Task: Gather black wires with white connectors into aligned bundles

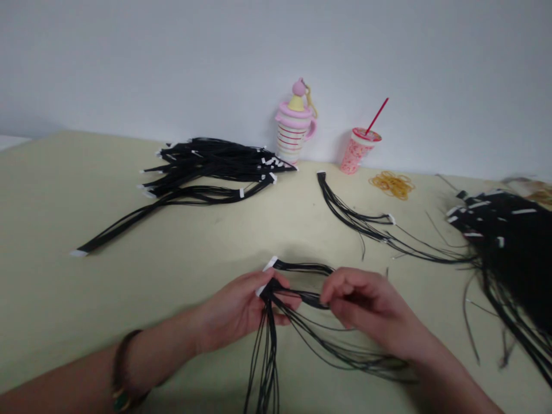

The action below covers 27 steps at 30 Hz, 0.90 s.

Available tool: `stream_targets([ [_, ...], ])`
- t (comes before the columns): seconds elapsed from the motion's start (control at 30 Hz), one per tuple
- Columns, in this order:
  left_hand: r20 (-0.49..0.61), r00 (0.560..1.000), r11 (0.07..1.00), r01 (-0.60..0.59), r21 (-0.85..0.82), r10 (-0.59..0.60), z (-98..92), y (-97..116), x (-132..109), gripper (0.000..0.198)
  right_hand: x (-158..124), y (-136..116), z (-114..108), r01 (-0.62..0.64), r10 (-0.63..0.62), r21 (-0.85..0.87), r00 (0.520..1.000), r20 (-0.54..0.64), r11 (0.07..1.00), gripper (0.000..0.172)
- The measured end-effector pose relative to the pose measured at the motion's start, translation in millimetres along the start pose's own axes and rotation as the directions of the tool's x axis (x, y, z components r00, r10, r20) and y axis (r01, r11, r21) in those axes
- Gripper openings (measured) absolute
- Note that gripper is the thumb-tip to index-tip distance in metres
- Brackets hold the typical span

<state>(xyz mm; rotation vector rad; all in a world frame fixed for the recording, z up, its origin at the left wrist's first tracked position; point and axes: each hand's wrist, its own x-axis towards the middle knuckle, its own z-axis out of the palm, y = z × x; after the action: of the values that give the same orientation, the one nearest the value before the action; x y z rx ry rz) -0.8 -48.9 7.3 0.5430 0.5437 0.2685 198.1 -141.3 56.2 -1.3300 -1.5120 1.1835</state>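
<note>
My left hand [241,307] grips a bundle of thin black wires [267,345] near its end, where white tabs [268,273] stick out past my fingers. My right hand [366,305] pinches some of the same wires between thumb and fingers, and a loop of them arcs between my two hands. The loose strands hang down toward me and trail over the table. A dark beaded bracelet [123,368] circles my left wrist.
A white-tipped heap of black wire bundles [207,164] lies at the back left of the beige table [64,287]. One smaller bundle [353,215] lies at the middle back, and a large dark heap [509,241] fills the right. Orange rubber bands [391,185], a pink cup with straw [359,150] and a pink novelty bottle [294,129] stand by the wall.
</note>
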Motion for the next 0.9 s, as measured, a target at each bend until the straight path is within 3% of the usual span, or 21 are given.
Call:
stream_targets([
  [0.07, -0.005, 1.000, 1.000, 0.015, -0.003, -0.015, -0.3, 1, -1, 0.029, -2, 1, -19, 0.002, 0.014, 0.294, 0.999, -0.052, 0.956, 0.015],
  [0.13, 0.002, 1.000, 1.000, 0.015, 0.000, -0.015, -1.0, 1, -3, 0.029, -4, 4, -37, 0.091, 0.020, 0.433, 0.970, -0.244, 0.897, 0.024],
  [0.2, 0.008, 1.000, 1.000, 0.017, 0.015, -0.018, -1.9, 0, -3, 0.029, -4, 8, -53, 0.233, 0.021, 0.482, 0.885, -0.465, 0.844, 0.023],
  [0.27, 0.006, 1.000, 0.999, 0.021, 0.031, -0.021, -2.8, 0, -2, 0.029, -3, 9, -64, 0.382, 0.014, 0.531, 0.803, -0.596, 0.756, 0.019],
  [0.33, 0.006, 1.000, 0.999, 0.026, 0.040, -0.026, -3.6, 1, -1, 0.030, -1, 9, -71, 0.489, 0.009, 0.607, 0.774, -0.633, 0.626, 0.013],
  [0.4, 0.009, 0.999, 0.998, 0.039, 0.044, -0.039, -4.0, 1, 0, 0.031, 2, 7, -75, 0.528, 0.021, 0.682, 0.783, -0.622, 0.506, 0.007],
  [0.47, 0.019, 0.999, 0.997, 0.041, 0.059, -0.042, -4.3, 2, 1, 0.033, 4, 6, -75, 0.518, 0.037, 0.723, 0.801, -0.597, 0.457, 0.001],
  [0.5, 0.024, 0.999, 0.997, 0.033, 0.072, -0.035, -4.5, 2, 0, 0.033, 6, 5, -73, 0.491, 0.044, 0.724, 0.813, -0.580, 0.484, 0.003],
  [0.63, 0.036, 0.999, 0.993, 0.015, 0.121, -0.019, -6.3, 0, 1, 0.037, 10, 6, -42, 0.238, 0.041, 0.466, 0.857, -0.514, 0.852, 0.006],
  [0.7, 0.026, 0.999, 0.992, 0.017, 0.123, -0.021, -7.8, -2, 1, 0.038, 11, 7, -16, 0.125, 0.056, 0.361, 0.890, -0.453, 0.924, 0.006],
  [0.73, 0.023, 1.000, 0.992, 0.009, 0.122, -0.012, -8.6, -2, 2, 0.038, 11, 8, -2, 0.025, 0.051, 0.183, 0.916, -0.398, 0.983, 0.008],
  [0.83, 0.034, 0.999, 0.992, -0.016, 0.124, 0.012, -10.8, -4, 4, 0.038, 14, 10, 30, -0.010, -0.079, -0.261, 0.941, -0.329, 0.965, 0.016],
  [0.9, 0.042, 0.999, 0.991, -0.021, 0.133, 0.015, -12.1, -6, 4, 0.038, 16, 14, 41, 0.008, -0.121, -0.384, 0.954, -0.273, 0.923, 0.018],
])
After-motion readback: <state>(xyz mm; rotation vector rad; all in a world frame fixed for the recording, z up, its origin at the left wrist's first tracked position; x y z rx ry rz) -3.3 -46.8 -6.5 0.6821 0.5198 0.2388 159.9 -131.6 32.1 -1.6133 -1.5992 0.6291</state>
